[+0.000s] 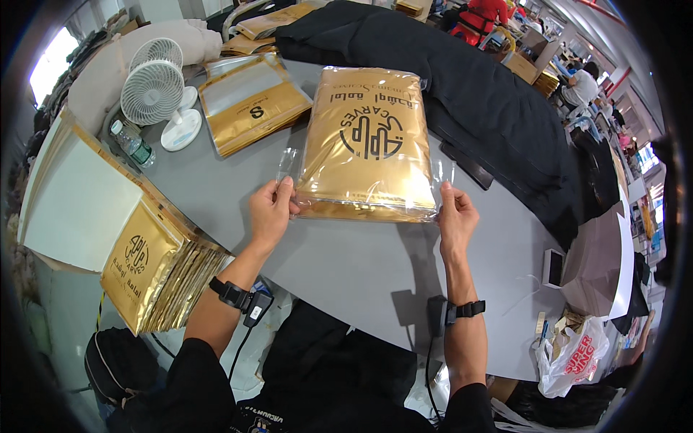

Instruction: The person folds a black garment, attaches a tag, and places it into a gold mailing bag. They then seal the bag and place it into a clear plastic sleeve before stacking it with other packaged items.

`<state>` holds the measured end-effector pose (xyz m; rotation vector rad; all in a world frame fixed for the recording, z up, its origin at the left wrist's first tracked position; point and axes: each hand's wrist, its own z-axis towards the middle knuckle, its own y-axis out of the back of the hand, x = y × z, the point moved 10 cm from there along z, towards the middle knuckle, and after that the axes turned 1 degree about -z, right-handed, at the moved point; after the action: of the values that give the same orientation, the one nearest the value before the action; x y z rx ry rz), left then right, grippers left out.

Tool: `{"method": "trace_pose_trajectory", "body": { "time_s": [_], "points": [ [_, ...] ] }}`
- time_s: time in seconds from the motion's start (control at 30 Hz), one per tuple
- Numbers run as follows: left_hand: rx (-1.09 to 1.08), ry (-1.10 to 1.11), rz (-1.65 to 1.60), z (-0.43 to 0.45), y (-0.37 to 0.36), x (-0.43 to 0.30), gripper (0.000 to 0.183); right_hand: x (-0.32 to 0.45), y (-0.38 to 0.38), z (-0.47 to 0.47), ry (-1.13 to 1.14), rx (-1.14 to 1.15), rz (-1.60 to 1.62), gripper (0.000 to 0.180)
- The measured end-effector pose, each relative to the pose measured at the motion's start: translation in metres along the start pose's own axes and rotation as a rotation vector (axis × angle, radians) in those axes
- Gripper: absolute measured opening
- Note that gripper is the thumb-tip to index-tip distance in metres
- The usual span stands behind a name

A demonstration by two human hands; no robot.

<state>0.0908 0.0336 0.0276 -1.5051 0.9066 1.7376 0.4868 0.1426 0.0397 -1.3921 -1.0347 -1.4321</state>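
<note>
A clear plastic bag (288, 162) encloses a thick bundle of gold printed packets (373, 130) in front of me. At the bag's near left corner, my left hand (272, 208) pinches the loose film between thumb and fingers. My right hand (457, 214) grips the near right corner the same way. The bundle's near edge faces me, and its print appears upside down. Each forearm wears a black strap with a small cabled device.
Gold packets (254, 108) lie beyond my left hand, near a white fan (153, 92) and a water bottle (132, 143). A box of gold packets (143, 260) stands left. Black fabric (433, 59), a phone (468, 165) and a plastic carrier bag (574, 352) occupy the right side.
</note>
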Motion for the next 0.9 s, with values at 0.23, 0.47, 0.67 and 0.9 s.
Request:
{"method": "trace_pose_trajectory", "body": {
  "time_s": [0.23,0.47,0.67,0.9],
  "points": [
    [0.038,0.123,-0.028,0.003,-0.001,0.011,0.038,-0.042,-0.004,0.02,-0.173,0.035,0.048,0.028],
    [-0.227,-0.177,0.297,0.003,0.016,-0.026,0.032,0.047,-0.012,0.015,0.465,0.043,-0.557,0.037],
    [0.054,-0.427,0.52,0.001,-0.016,-0.037,0.036,0.042,-0.063,-0.014,0.339,0.363,-0.62,0.062],
    [0.081,-0.255,0.097,0.001,-0.023,-0.003,0.041,0.006,-0.059,-0.012,0.105,0.382,-0.391,0.081]
  ]
}}
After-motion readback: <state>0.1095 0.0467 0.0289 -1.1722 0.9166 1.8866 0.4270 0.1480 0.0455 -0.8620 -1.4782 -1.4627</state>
